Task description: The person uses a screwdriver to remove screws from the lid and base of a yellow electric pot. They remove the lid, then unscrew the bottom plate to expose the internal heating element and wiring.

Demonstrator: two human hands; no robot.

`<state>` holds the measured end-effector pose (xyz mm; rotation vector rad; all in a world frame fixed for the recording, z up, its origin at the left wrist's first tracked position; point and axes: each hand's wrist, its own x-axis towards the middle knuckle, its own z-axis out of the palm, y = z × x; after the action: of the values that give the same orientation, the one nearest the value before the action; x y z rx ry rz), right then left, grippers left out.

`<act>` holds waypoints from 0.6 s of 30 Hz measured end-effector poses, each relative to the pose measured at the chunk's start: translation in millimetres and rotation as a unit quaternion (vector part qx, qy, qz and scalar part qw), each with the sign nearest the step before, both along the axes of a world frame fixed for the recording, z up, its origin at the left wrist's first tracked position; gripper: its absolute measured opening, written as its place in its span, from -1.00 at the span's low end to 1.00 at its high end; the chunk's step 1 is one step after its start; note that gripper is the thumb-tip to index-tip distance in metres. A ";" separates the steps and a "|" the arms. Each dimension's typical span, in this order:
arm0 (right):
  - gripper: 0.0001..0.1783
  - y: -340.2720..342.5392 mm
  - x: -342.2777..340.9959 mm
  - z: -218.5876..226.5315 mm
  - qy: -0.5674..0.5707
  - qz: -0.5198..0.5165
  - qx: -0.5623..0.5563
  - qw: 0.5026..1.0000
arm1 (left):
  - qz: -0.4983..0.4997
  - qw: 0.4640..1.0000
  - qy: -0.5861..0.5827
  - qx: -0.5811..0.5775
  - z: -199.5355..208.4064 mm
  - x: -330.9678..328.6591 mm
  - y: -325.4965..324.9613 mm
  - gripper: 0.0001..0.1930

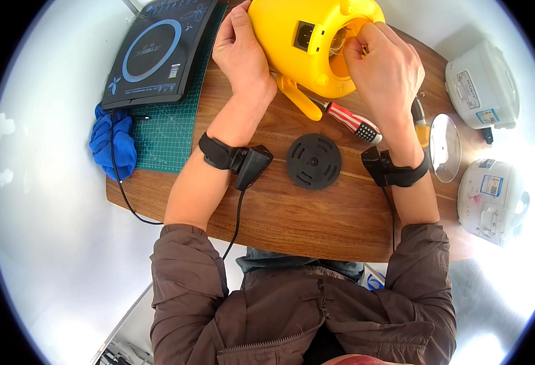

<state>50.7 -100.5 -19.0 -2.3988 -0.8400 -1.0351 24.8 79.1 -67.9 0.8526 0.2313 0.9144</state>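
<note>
A yellow plastic appliance housing [278, 36] lies on its side at the far edge of the table, with a black power socket [304, 36] and a round opening facing me. Against its left side is my left hand [243, 52], fingers curled and steadying it. My right hand [389, 61] is closed at the rim of the opening, thumb and fingers pinched; what they hold is hidden. Some wiring [338, 42] shows inside the opening. Below the housing sticks out a yellow curved handle [299, 98], beside a screwdriver [348, 120] with a red-and-white striped grip. Nearer me lies a black slotted disc [314, 161].
An induction cooktop [152, 52] sits on a green cutting mat [169, 131] at left, with a blue cloth [112, 146] beside it. Two white rice cookers [483, 85] and a glass lid [445, 149] stand at right. A yellow-handled tool [422, 132] lies by my right wrist. Cables trail from both wrist straps.
</note>
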 end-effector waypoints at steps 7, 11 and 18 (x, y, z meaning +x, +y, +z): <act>-0.87 1.0 -0.2 -1.0 0.007 -0.001 -0.007 1.000 | 0.004 1.000 -0.001 0.006 -2.2 1.8 0.8 -0.69; -0.87 1.0 -0.3 -1.5 0.007 0.003 0.003 1.000 | 0.002 1.000 -0.005 -0.001 -2.2 2.1 0.6 -0.69; -0.86 2.0 -0.6 -3.3 0.018 -0.009 0.005 1.000 | 0.007 1.000 -0.006 0.002 -5.0 3.0 3.1 -0.69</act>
<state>50.0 -98.6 -22.2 -2.4134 -0.8018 -0.9980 27.8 82.1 -72.9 0.8503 0.2262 0.9327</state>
